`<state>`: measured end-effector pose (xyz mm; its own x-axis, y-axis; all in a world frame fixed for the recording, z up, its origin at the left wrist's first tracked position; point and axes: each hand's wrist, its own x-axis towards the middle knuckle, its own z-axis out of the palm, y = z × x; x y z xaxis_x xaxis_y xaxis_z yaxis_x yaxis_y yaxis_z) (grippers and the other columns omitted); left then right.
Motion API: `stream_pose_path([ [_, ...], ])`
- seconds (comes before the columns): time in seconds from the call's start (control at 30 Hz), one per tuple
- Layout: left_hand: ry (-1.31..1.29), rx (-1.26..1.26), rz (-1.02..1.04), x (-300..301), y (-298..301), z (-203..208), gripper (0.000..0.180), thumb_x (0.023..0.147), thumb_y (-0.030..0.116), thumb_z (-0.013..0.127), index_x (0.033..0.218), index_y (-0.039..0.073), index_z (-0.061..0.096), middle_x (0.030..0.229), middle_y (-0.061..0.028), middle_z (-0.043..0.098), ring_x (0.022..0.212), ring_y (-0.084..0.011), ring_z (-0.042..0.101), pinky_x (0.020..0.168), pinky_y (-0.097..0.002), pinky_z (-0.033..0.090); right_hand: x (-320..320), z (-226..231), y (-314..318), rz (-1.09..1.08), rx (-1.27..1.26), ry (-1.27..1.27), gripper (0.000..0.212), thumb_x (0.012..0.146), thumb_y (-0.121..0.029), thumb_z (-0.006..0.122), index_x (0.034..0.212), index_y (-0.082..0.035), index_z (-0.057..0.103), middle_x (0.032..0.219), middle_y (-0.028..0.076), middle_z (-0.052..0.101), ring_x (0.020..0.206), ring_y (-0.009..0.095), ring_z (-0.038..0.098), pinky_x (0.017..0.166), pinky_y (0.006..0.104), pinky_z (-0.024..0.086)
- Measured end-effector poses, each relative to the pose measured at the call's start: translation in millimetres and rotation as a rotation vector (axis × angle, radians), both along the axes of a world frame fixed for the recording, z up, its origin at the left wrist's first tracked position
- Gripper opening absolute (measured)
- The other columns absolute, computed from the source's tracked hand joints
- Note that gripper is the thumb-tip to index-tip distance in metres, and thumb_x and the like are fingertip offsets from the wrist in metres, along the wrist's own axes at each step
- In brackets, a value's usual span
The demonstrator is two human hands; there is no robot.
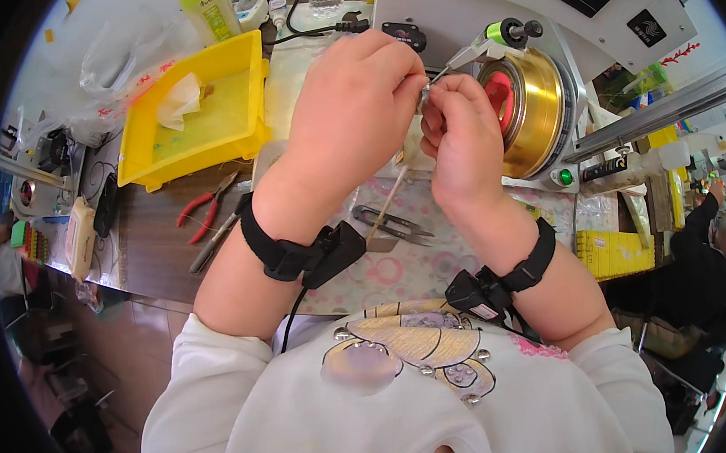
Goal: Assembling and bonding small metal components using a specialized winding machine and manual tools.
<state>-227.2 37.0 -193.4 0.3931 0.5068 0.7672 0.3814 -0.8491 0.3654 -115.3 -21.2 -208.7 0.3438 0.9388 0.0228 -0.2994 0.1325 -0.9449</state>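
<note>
My left hand (358, 96) and my right hand (468, 135) meet fingertip to fingertip in front of a white machine (461, 9). Both are closed in a pinch around a small silvery piece (424, 95), mostly covered by the fingers; its kind cannot be made out. Just above it, a thin metal tip slants down from a holder with a green band (497, 32). Right beside my right hand is a shiny gold drum (544, 113) with a red centre. Below the hands, thread snips (392, 226) and a thin wooden stick (388, 199) lie on a patterned mat (433, 272).
A yellow tray (135, 162) holding a white scrap stands at left. Red-handled pliers (202, 212) and a grey-handled tool (213, 249) lie near my left forearm. A metal rail (667, 117) runs off right, above a yellow block (613, 253). Another person (698, 262) sits far right.
</note>
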Motion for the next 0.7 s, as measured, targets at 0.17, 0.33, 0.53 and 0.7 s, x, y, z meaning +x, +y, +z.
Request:
stream_pose_path([
  [0.17, 0.042, -0.015, -0.002, -5, -6, 4, 0.008, 0.076, 0.003, 0.063, 0.083, 0.003, 0.061, 0.087, -0.0095, 0.060, 0.083, -0.0301, 0.056, 0.074, -0.0362, 0.044, -2, 0, 1, -0.011, 0.040, 0.018, 0.006, 0.085, -0.013, 0.049, 0.080, -0.012, 0.049, 0.065, -0.005, 0.042, 0.054, 0.004, 0.032, 0.046, 0.0204, 0.023],
  [0.33, 0.053, 0.114, 0.030, -12, -12, 3, 0.016, 0.074, 0.003, 0.065, 0.090, 0.006, 0.066, 0.095, -0.0069, 0.064, 0.088, -0.0271, 0.057, 0.077, -0.0351, 0.044, -4, -2, 3, -0.041, 0.101, 0.008, 0.006, 0.084, -0.010, 0.051, 0.079, -0.011, 0.049, 0.063, -0.005, 0.042, 0.054, 0.004, 0.034, 0.046, 0.0207, 0.025],
  [0.53, 0.126, 0.126, -0.006, -18, -7, -3, 0.019, 0.074, 0.001, 0.065, 0.091, 0.007, 0.069, 0.094, -0.0061, 0.065, 0.088, -0.0252, 0.057, 0.078, -0.0337, 0.045, -3, -7, 6, -0.048, 0.152, -0.039, 0.007, 0.085, -0.008, 0.050, 0.078, -0.008, 0.048, 0.063, -0.004, 0.043, 0.054, 0.004, 0.034, 0.047, 0.0207, 0.027],
  [0.7, 0.078, 0.137, -0.039, -17, -3, -8, 0.020, 0.074, 0.000, 0.065, 0.092, 0.008, 0.069, 0.096, -0.0069, 0.065, 0.089, -0.0251, 0.058, 0.078, -0.0332, 0.045, 1, -6, 6, 0.002, 0.159, -0.015, 0.008, 0.085, -0.005, 0.053, 0.080, -0.004, 0.046, 0.068, -0.003, 0.047, 0.059, 0.002, 0.038, 0.048, 0.0199, 0.030],
])
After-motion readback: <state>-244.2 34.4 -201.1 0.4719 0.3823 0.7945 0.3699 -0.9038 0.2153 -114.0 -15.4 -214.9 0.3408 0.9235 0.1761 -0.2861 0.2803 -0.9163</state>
